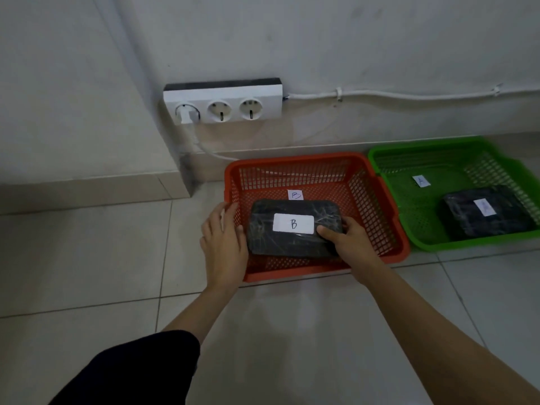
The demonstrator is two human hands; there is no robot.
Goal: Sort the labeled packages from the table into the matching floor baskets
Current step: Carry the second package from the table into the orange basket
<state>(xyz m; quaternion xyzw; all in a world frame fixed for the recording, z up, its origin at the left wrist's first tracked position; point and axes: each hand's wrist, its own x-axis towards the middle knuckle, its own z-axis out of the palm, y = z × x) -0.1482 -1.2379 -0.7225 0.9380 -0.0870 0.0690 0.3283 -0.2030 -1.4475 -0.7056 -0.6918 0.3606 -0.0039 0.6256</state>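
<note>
A black wrapped package (289, 241) with a white label marked B lies inside the red floor basket (377, 200), which carries a small B tag on its bottom. My right hand (347, 244) grips the package's right end, thumb on top. My left hand (225, 244) is flat against the package's left end, fingers spread over the basket's left wall. To the right stands a green basket (415, 229) tagged A, holding another black package (485, 214) with a white label.
Both baskets sit on a light tiled floor against a white wall. A white triple socket strip (223, 105) with one plug in it hangs on the wall above, and a cable (409, 96) runs right along the wall. My dark-clothed knee (131, 372) is at the bottom left.
</note>
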